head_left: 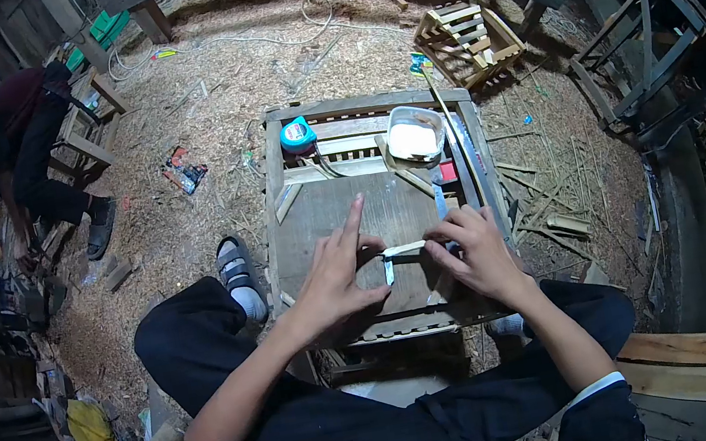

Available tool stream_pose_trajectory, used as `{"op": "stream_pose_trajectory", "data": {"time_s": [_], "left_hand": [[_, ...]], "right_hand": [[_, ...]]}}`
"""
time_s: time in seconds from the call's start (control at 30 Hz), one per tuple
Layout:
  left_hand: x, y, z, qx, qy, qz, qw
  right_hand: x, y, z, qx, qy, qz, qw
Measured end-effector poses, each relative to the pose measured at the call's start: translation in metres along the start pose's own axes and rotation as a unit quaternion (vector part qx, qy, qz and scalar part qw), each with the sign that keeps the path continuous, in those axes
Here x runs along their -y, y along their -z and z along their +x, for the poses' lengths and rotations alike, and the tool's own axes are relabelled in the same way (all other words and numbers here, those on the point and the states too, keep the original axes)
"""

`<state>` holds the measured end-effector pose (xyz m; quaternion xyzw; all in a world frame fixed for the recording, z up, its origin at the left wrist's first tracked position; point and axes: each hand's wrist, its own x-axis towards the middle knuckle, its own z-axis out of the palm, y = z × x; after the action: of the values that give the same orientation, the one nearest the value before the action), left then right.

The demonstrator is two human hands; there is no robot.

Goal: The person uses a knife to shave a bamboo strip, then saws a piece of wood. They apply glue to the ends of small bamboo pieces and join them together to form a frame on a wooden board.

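Over a low wooden table (pixel 325 216), my right hand (pixel 473 248) is closed, its fingertips on the end of a thin pale strip (pixel 405 248). The strip runs left toward my left hand (pixel 333 270). That hand has its index finger stretched out and its thumb apart, with another fingertip right at the strip's left end. A short whitish piece (pixel 390 271) lies between the left thumb and the strip, forming a corner with it. Beyond my right fingers, a narrow bluish-white flat piece (pixel 439 198) points away from me.
A blue tape measure (pixel 297 136) and a white plastic tub (pixel 415 133) rest on the table's slatted far part. A slatted wooden crate (pixel 471 43) stands on the shavings-covered floor. Another person (pixel 25 134) bends down at the left. Thin sticks (pixel 556 188) lie at the right.
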<state>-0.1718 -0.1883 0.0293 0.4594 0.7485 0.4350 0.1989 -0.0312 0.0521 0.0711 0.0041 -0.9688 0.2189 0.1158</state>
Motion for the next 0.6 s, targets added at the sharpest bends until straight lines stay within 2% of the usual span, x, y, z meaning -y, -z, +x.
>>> {"op": "stream_pose_trajectory", "data": {"time_s": [0.13,0.33,0.6], "left_hand": [[-0.001,0.0,-0.001,-0.007,-0.012,0.024,1.0],[0.003,-0.002,0.0,0.002,-0.011,0.001,1.0],[0.0,0.001,-0.002,-0.005,-0.015,0.002,1.0]], "right_hand": [[-0.001,0.004,-0.001,-0.005,0.007,0.011,1.0],[0.003,-0.004,0.0,0.04,-0.009,0.028,0.999],[0.005,-0.007,0.004,0.049,-0.02,-0.029,0.998]]}}
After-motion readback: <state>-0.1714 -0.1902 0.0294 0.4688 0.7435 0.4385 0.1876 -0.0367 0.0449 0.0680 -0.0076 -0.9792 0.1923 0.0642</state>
